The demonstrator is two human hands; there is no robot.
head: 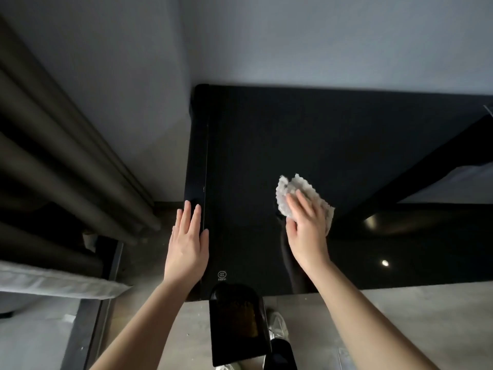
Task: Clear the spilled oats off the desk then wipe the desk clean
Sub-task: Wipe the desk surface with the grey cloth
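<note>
From the head camera, a glossy black desk stands against a grey wall. The left hand lies flat on the desk's left edge, fingers straight and together, holding nothing. The right hand presses a crumpled white paper towel onto the middle of the desk, fingers stretched out over the wad. A small white mark is printed near the front edge. Below that edge, on the floor, sits a black bin with brownish grainy stuff inside, beside a pale shoe. Dark curtains hang at left.
</note>
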